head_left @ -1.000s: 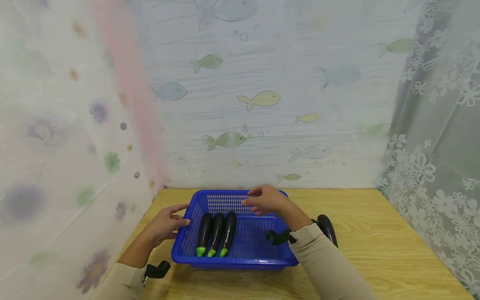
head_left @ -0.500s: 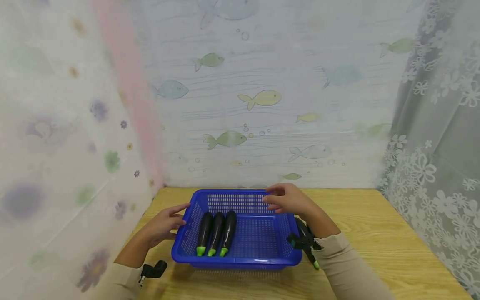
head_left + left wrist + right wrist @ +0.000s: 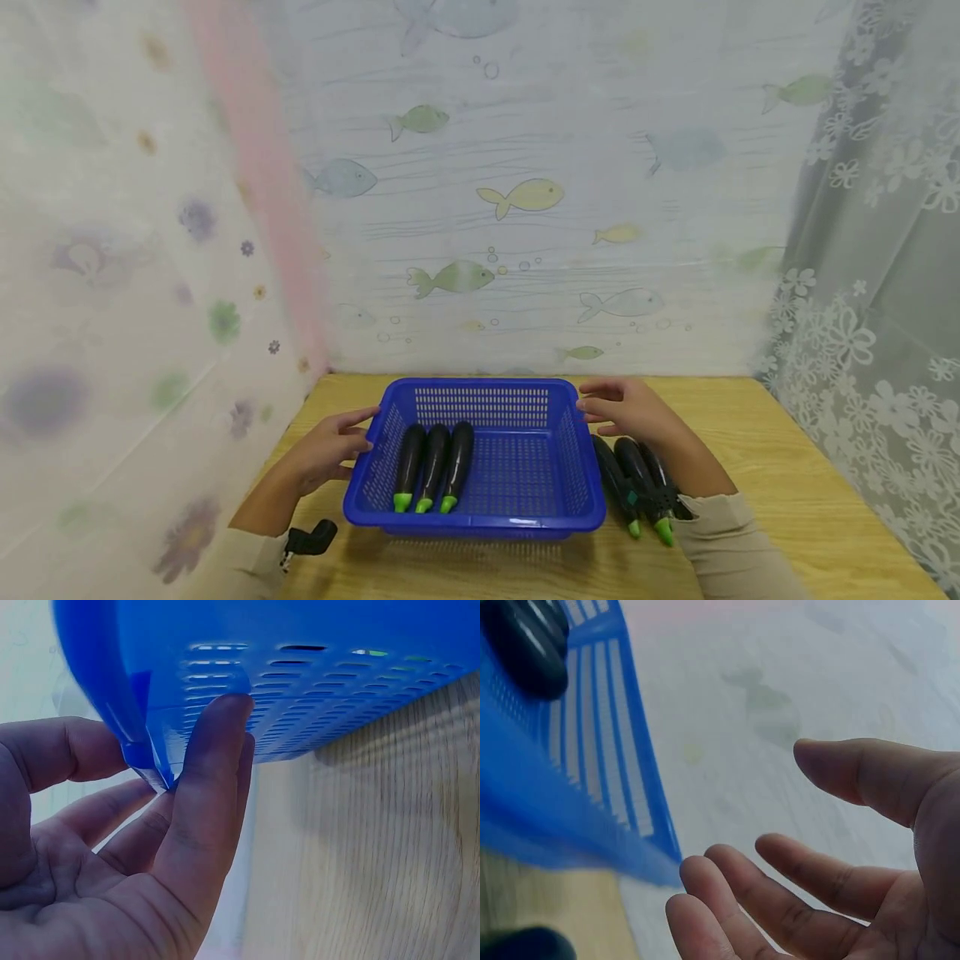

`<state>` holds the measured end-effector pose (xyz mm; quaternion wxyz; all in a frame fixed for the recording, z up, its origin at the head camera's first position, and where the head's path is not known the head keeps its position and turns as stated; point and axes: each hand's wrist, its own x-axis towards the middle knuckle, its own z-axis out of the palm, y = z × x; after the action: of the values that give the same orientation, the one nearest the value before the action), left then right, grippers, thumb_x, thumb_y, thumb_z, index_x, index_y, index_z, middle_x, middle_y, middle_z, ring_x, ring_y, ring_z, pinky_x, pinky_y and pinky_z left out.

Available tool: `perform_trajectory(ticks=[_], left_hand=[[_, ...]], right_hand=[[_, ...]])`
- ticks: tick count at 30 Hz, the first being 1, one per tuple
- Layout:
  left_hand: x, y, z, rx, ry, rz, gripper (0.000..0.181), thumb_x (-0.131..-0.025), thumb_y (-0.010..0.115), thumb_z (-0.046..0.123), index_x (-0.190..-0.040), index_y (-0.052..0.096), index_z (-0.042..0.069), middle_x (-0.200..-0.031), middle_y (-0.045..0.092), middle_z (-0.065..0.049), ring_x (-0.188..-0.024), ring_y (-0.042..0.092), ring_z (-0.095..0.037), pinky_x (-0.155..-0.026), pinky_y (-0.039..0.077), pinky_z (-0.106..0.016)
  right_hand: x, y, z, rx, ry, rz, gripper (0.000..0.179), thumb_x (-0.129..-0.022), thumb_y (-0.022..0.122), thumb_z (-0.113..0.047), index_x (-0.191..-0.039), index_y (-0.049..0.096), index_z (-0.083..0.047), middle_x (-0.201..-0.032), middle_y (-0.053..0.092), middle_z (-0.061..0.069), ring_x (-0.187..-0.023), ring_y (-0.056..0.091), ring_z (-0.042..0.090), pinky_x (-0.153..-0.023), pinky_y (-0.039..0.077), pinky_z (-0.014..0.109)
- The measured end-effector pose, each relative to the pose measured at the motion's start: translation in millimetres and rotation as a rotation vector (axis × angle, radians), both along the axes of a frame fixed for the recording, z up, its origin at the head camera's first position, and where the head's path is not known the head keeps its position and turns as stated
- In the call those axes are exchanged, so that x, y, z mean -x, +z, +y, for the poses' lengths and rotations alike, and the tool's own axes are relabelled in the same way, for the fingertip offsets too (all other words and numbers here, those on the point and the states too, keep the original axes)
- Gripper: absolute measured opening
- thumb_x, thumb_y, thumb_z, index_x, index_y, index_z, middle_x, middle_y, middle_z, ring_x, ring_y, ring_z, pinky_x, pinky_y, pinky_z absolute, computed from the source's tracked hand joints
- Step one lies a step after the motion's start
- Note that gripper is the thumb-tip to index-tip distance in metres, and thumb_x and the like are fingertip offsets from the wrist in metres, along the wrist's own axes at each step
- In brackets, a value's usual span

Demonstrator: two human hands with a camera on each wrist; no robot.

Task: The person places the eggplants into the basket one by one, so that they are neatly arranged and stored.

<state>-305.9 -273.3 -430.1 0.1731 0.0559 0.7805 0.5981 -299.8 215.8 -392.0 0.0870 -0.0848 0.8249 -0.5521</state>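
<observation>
A blue plastic basket (image 3: 491, 522) stands on the table. Three dark eggplants (image 3: 433, 467) with green stem ends lie side by side in its left half. At the basket's left rim is my left hand (image 3: 330, 450); the left wrist view shows the rim between its digits, one fingertip (image 3: 229, 712) against the slotted outer wall. My right hand (image 3: 626, 408) holds nothing, its fingertips close by the right rim. In the right wrist view, its thumb (image 3: 855, 769) and fingers are spread apart. Three more eggplants (image 3: 617, 479) lie right of the basket, partly covered by the right wrist and its black camera.
The wood-grain table (image 3: 787, 500) extends on the right and in front of the basket. A wall covering with fish drawings (image 3: 525, 197) rises behind it. A flowered sheet (image 3: 135, 292) hangs on the left, and a lacy curtain (image 3: 847, 342) on the right.
My right hand has moved right, from over the basket's interior to its right rim, uncovering more of the eggplants outside. My left hand has stayed at the left rim.
</observation>
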Motion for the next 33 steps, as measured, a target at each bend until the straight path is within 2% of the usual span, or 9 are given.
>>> perform_trajectory(ticks=[6,13,19,24,30,33], left_hand=[[-0.3,-3.4,0.2,-0.011,0.021,0.000,0.068,-0.102,0.055,0.006,-0.164,0.029,0.012,-0.143,0.056,-0.028,-0.108,0.071,-0.031,-0.086,0.063,-0.055],[-0.1,-5.5,0.1,-0.036,0.042,-0.006,0.068,-0.102,0.056,0.006,-0.164,0.030,0.014,-0.141,0.060,-0.025,-0.108,0.072,-0.032,-0.087,0.063,-0.055],[-0.2,-6.9,2.8,-0.061,0.052,-0.012,0.069,-0.101,0.056,0.006,-0.164,0.029,0.015,-0.143,0.060,-0.025,-0.106,0.073,-0.031,-0.086,0.063,-0.053],[0.9,-8.4,5.1,-0.073,0.041,-0.007,0.070,-0.101,0.057,0.007,-0.165,0.028,0.015,-0.146,0.057,-0.025,-0.107,0.073,-0.032,-0.086,0.063,-0.053],[-1.6,-8.4,5.5,-0.077,0.067,-0.014,0.069,-0.101,0.057,0.007,-0.164,0.030,0.017,-0.151,0.053,-0.025,-0.110,0.072,-0.032,-0.086,0.063,-0.054],[-2.7,-9.5,6.8,-0.088,0.078,-0.012,0.068,-0.101,0.057,0.007,-0.164,0.032,0.017,-0.150,0.054,-0.026,-0.110,0.072,-0.033,-0.087,0.063,-0.055]], right_hand=[[-9.8,-10.6,30.1,0.018,-0.038,-0.010,0.062,-0.101,0.068,-0.036,-0.147,0.051,0.002,-0.146,0.058,0.025,-0.126,0.065,0.037,-0.095,0.061,0.043],[-23.5,-28.8,65.4,0.117,-0.084,-0.044,0.065,-0.103,0.065,-0.036,-0.151,0.046,0.003,-0.150,0.053,0.025,-0.126,0.065,0.031,-0.095,0.061,0.037],[-30.1,-42.6,94.7,0.214,-0.086,-0.063,0.065,-0.106,0.060,-0.035,-0.155,0.039,0.002,-0.147,0.057,0.011,-0.120,0.067,0.015,-0.099,0.059,0.036],[-29.4,-55.2,114.9,0.165,-0.134,-0.073,0.068,-0.105,0.060,-0.039,-0.156,0.038,0.002,-0.148,0.056,0.009,-0.120,0.067,0.011,-0.100,0.058,0.033],[-27.4,-70.8,124.2,0.127,-0.200,-0.146,0.073,-0.104,0.062,-0.041,-0.157,0.037,0.003,-0.151,0.054,0.010,-0.133,0.060,0.025,-0.104,0.056,0.037],[-27.2,-78.4,126.5,0.098,-0.247,-0.190,0.077,-0.102,0.065,-0.044,-0.156,0.038,0.004,-0.150,0.055,0.012,-0.133,0.059,0.029,-0.100,0.058,0.038]])
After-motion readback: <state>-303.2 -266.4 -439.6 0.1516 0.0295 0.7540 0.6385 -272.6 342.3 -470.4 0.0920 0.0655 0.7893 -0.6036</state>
